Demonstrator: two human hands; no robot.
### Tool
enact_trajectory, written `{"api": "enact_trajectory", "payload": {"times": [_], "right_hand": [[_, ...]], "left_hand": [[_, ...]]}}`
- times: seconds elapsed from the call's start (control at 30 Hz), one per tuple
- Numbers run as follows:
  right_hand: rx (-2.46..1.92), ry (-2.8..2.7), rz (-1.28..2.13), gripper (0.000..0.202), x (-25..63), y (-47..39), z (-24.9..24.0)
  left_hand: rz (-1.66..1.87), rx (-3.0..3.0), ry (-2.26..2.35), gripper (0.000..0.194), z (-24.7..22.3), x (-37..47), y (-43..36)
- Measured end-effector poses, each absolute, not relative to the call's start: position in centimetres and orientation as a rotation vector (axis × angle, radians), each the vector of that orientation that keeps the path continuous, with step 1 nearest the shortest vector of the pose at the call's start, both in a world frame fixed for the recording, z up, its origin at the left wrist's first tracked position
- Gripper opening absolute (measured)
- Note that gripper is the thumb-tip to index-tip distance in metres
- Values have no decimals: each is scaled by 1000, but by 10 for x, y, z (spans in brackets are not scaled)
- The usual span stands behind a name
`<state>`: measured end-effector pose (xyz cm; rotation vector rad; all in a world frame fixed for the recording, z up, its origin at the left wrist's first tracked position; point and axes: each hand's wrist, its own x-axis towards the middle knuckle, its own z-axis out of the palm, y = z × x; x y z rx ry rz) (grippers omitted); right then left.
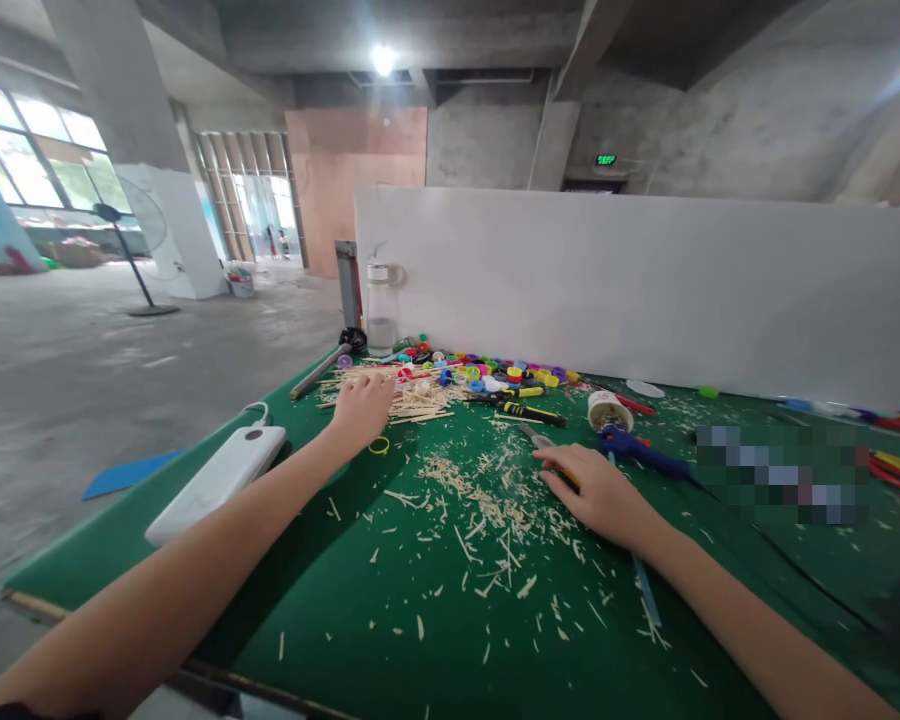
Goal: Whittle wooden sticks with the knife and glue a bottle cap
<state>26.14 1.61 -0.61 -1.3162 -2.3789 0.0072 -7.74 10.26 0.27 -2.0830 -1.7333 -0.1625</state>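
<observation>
Head view: the knife (541,440) is sitting in the right hand (596,495), right of the middle of the tabletop (330,600), its blade pointing toward the far edge and slightly left. That grip is curling around the handle, probably so the blade is staying clear of the fingers. The sticks (420,408) are lying in a loose heap toward the far left corner, and the left hand (364,408) is resting over their left side; its fingers are bending downward, but I cannot tell whether that grip is pinching one. Shavings (487,490) are covering the middle, between the forearms. Just beyond the sticks, the caps (487,375) are crowding along the far edge, where the board (630,290) is likely stopping them from rolling off. The cutter (529,412) is lying just before them. Right of the knife, the glue gun (649,455) is lying by the cup (610,412), perhaps to contain drips. The power bank (221,480) is occupying the left edge, seemingly out of the way.
</observation>
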Motion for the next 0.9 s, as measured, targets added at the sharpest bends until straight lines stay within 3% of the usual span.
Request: {"api": "enact_trajectory", "payload": {"times": [0.27, 0.9], "right_hand": [[-1305, -2420, -13, 34, 260, 15, -5], [-1311, -2443, -8, 37, 260, 15, -5]], "left_hand": [[-52, -2042, -1923, 34, 1, -81, 108], [-129, -2035, -1858, 33, 1, -79, 108]]}}
